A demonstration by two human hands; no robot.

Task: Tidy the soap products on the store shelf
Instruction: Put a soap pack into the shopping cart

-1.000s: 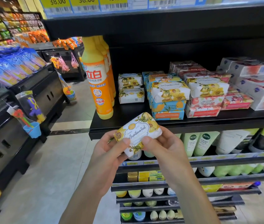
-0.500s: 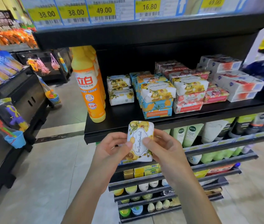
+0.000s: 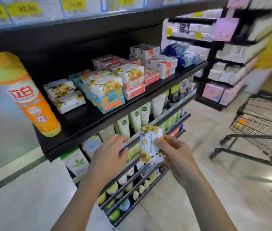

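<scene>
A white soap bar with yellow flowers (image 3: 150, 145) stands on end in front of the lower shelves, and my right hand (image 3: 175, 153) pinches its right side. My left hand (image 3: 109, 153) is off the bar, fingers loosely curled near a lower shelf rail, holding nothing. On the black shelf (image 3: 88, 121) above lie matching white floral soaps (image 3: 65, 95), a blue and orange stack (image 3: 106, 94) with a floral bar on top, red soaps (image 3: 134, 80) and white boxed soaps (image 3: 159, 63).
A tall orange detergent bottle (image 3: 26, 97) stands at the shelf's left end. Green tubes (image 3: 137, 116) fill the row below, small jars lower down. A wire shopping cart (image 3: 263, 129) stands on the floor to the right. Another shelving unit (image 3: 228, 67) is behind it.
My left hand has let go of the soap bar, which now stays in my right hand alone, turned upright. The view has swung right and shows the cart.
</scene>
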